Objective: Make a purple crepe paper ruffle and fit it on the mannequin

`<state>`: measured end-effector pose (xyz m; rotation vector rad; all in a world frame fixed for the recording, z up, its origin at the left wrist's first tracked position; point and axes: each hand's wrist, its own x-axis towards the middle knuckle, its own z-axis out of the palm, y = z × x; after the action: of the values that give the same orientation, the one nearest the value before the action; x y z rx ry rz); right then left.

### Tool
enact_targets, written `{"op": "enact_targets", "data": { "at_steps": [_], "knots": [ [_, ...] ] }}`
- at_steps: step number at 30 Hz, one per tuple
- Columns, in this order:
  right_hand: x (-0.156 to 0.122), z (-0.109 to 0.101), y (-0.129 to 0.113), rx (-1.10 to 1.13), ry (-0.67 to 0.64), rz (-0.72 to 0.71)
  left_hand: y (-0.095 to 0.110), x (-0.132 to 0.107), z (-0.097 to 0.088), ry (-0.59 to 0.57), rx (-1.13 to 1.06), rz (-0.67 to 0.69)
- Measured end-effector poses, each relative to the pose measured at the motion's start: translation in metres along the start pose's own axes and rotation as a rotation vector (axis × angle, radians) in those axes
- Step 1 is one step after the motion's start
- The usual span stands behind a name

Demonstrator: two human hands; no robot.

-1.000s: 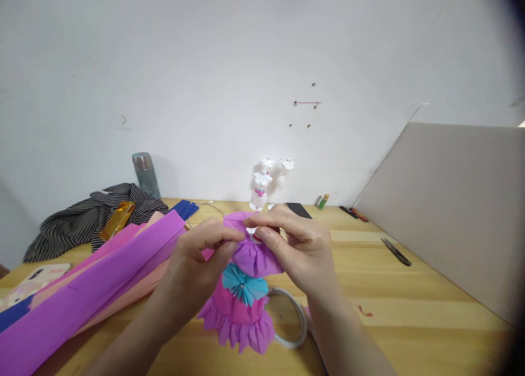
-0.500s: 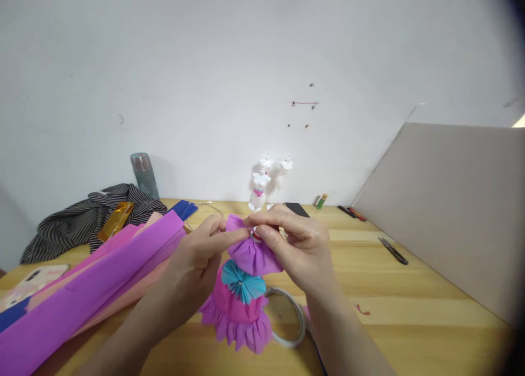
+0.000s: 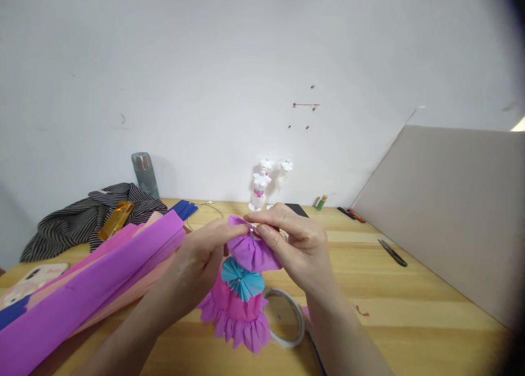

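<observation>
Between my hands is a small paper dress: a gathered purple paper ruffle point(image 3: 254, 254) at the top, a blue pleated paper flower point(image 3: 243, 279) below it, and a pink skirt point(image 3: 243, 305) with a purple frilled hem. My left hand point(image 3: 209, 247) pinches the left side of the purple ruffle with its index finger stretched over the gathers. My right hand point(image 3: 297, 245) pinches the ruffle's upper edge between thumb and fingers, beside a small red-and-white spot. What carries the dress inside is mostly hidden. A roll of white tape point(image 3: 301, 329) lies on the table just behind the hem.
Purple, pink and peach paper sheets point(image 3: 94, 288) spread across the left, near a striped cloth point(image 3: 69, 223), an amber tape dispenser point(image 3: 116, 221) and a flask point(image 3: 145, 175). White mini mannequins point(image 3: 260, 187) stand by the wall. Scissors point(image 3: 392, 252) lie right, before a grey partition point(image 3: 447, 201).
My left fingers have shifted slightly on the ruffle, the other fingers curling lower behind it. The dress and my right hand hold nearly the same place.
</observation>
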<state>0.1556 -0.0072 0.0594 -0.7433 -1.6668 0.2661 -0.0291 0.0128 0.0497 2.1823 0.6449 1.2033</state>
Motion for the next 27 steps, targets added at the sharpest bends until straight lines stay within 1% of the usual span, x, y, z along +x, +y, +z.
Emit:
{"op": "enact_targets", "data": {
  "at_steps": [3, 7, 10, 13, 15, 18, 21, 24, 27],
  "knots": [
    [0.003, -0.004, 0.0, 0.057, -0.037, 0.016, -0.003, 0.002, -0.003, 0.024, 0.036, 0.017],
    [0.004, -0.009, 0.003, 0.152, -0.096, 0.078, -0.01, 0.002, -0.006, 0.064, 0.116, -0.007],
    [0.003, -0.01, 0.008, 0.244, -0.097, 0.146, -0.011, 0.003, -0.007, 0.066, 0.072, -0.068],
    [0.001, -0.01, 0.011, 0.304, -0.071, 0.221, -0.008, 0.004, -0.008, 0.116, 0.035, -0.113],
    [0.001, -0.013, 0.011, 0.29, -0.053, 0.235, -0.006, 0.005, -0.01, 0.136, 0.057, -0.07],
    [0.001, -0.019, 0.008, 0.24, -0.076, 0.21, -0.006, 0.006, -0.016, 0.107, 0.085, -0.001],
    [0.0, -0.027, 0.001, 0.154, -0.109, 0.17, -0.01, 0.004, -0.023, 0.107, 0.08, -0.067],
    [-0.001, -0.035, -0.005, 0.031, -0.128, 0.125, -0.012, 0.001, -0.031, 0.151, 0.087, -0.146],
    [-0.002, -0.039, -0.008, -0.032, -0.123, 0.09, -0.012, -0.001, -0.036, 0.21, 0.167, -0.17]
  ]
}}
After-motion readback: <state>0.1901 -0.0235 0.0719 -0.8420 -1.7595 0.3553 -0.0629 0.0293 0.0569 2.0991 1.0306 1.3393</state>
